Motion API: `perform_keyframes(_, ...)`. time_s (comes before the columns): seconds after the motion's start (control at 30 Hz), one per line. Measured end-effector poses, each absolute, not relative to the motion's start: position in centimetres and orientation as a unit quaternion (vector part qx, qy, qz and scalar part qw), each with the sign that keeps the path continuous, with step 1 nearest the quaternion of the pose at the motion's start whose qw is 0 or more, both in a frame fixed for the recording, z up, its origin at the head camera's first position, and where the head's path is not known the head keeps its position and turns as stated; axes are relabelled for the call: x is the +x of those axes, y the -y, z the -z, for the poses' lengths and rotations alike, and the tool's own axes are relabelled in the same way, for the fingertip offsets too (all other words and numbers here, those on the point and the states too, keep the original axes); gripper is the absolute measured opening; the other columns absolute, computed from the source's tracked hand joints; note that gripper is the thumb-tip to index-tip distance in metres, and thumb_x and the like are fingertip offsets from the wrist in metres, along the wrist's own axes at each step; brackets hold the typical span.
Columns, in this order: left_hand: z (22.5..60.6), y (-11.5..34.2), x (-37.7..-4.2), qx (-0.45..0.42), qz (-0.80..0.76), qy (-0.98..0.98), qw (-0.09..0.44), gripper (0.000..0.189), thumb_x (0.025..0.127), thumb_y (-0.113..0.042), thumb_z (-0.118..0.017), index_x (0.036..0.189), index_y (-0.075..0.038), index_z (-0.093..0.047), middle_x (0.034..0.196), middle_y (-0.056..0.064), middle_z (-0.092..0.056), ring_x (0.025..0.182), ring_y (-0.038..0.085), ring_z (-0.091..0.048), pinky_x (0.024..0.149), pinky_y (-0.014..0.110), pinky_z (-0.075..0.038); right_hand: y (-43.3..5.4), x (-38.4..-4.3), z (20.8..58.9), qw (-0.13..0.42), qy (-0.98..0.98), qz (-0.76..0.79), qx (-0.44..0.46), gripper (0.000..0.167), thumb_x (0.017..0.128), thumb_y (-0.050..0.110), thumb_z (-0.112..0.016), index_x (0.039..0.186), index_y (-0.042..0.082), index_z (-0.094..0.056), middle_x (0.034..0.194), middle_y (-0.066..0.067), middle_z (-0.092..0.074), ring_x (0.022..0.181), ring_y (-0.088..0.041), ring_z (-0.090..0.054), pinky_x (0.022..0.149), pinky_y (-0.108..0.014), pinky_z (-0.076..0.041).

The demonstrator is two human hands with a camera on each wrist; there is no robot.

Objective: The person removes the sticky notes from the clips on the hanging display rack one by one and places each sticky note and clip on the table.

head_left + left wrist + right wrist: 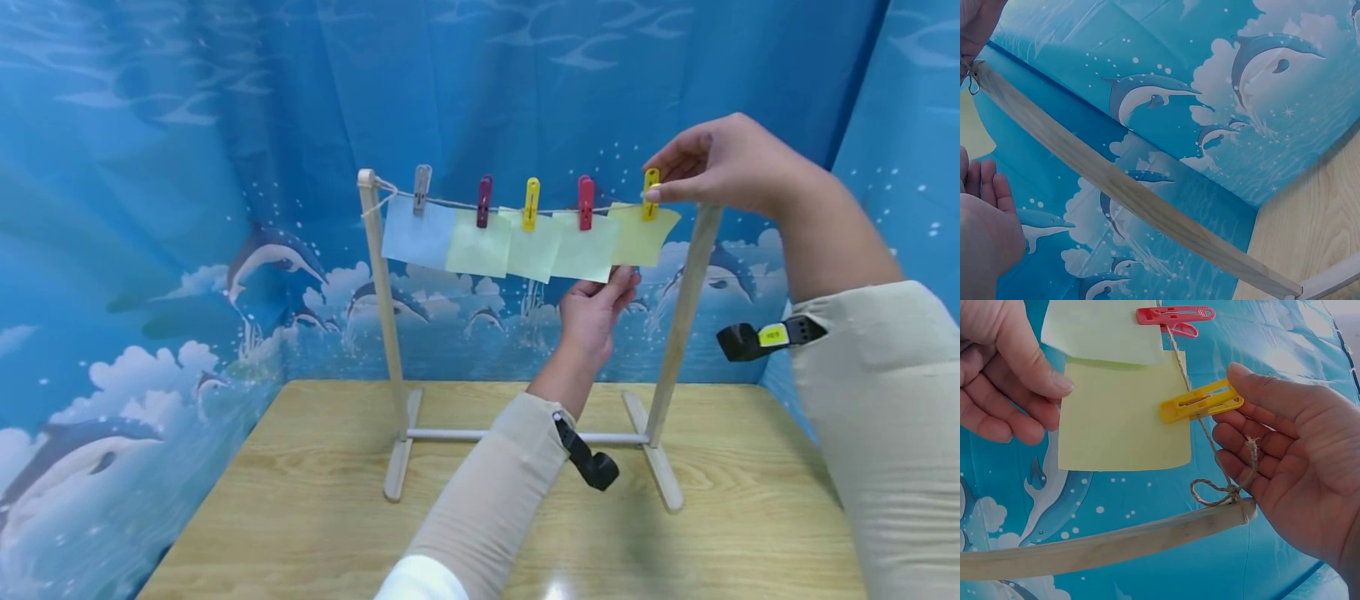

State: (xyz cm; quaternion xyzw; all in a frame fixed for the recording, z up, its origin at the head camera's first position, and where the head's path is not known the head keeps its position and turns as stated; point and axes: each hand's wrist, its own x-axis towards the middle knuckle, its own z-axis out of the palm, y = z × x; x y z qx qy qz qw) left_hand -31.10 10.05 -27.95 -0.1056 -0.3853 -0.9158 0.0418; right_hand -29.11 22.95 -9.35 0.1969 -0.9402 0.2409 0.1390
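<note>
My right hand (738, 167) pinches a yellow clothespin (1200, 401) between thumb and fingers, at the right end of a twine line. That clothespin sits over the line at the top edge of a yellow paper square (1122, 419). Below, my left hand (596, 312) holds the paper's lower edge, its thumb (1054, 378) in front; the other fingers are loosely bent and partly hidden. Left of this paper, a red clothespin (586, 202) holds a pale green square (585, 250), overlapping the yellow one.
Farther left on the line, yellow (531, 204), maroon (484, 200) and grey (422, 190) clothespins hold pale green and blue (416, 237) papers. The line is tied to wooden posts (682, 325) standing on a wooden table (300, 492). A blue dolphin-print curtain (480, 92) hangs behind.
</note>
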Motion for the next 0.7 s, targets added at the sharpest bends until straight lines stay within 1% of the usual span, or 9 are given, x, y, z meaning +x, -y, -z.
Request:
perform_keyframes(0.23, 27.65, -10.32, -30.79, -0.089, 0.917, 0.385, 0.051, 0.017, 0.086, -0.018, -0.074, 0.101, -0.01, -0.076, 0.097, 0.007, -0.073, 0.09, 0.021, -0.071, 0.083, 0.034, -0.057, -22.95, -29.0, 9.43, 0.147, 0.939, -0.242, 0.196, 0.046, 0.09, 0.031, -0.071, 0.123, 0.0, -0.063, 0.114, -0.021, -0.065, 0.096, -0.027, -0.058, 0.068, -0.005, -0.045)
perform_keyframes(0.4, 27.54, -10.49, -30.89, -0.073, 0.924, 0.372, 0.055, 0.014, 0.087, -0.017, -0.073, 0.097, -0.008, -0.075, 0.094, 0.009, -0.073, 0.089, 0.021, -0.072, 0.084, 0.036, -0.057, -22.88, -28.96, 9.46, 0.147, 0.938, -0.246, 0.197, 0.044, 0.09, 0.03, -0.071, 0.121, 0.0, -0.064, 0.113, -0.02, -0.064, 0.095, -0.027, -0.057, 0.068, -0.006, -0.046)
perform_keyframes(0.5, 27.59, -10.59, -30.9, -0.065, 0.927, 0.366, 0.052, 0.013, 0.087, -0.016, -0.073, 0.094, -0.005, -0.073, 0.092, 0.01, -0.072, 0.09, 0.022, -0.072, 0.087, 0.038, -0.056, -22.88, -28.9, 9.5, 0.148, 0.937, -0.247, 0.198, 0.042, 0.091, 0.031, -0.07, 0.119, 0.0, -0.064, 0.112, -0.02, -0.064, 0.095, -0.027, -0.056, 0.067, -0.006, -0.046)
perform_keyframes(0.63, 27.89, -10.66, -30.65, -0.061, 0.921, 0.381, 0.049, 0.014, 0.088, -0.018, -0.072, 0.096, -0.007, -0.073, 0.093, 0.01, -0.072, 0.089, 0.021, -0.071, 0.086, 0.036, -0.056, -22.94, -28.77, 9.67, 0.156, 0.935, -0.249, 0.198, 0.038, 0.092, 0.031, -0.069, 0.115, 0.0, -0.065, 0.111, -0.019, -0.064, 0.095, -0.027, -0.052, 0.065, -0.008, -0.046)
perform_keyframes(0.7, 28.09, -10.68, -30.51, -0.06, 0.919, 0.386, 0.047, 0.014, 0.088, -0.018, -0.071, 0.097, -0.007, -0.073, 0.093, 0.01, -0.072, 0.088, 0.021, -0.072, 0.081, 0.033, -0.058, -22.97, -28.71, 9.83, 0.16, 0.933, -0.252, 0.202, 0.035, 0.092, 0.029, -0.068, 0.112, 0.0, -0.066, 0.11, -0.019, -0.065, 0.094, -0.027, -0.051, 0.065, -0.009, -0.047)
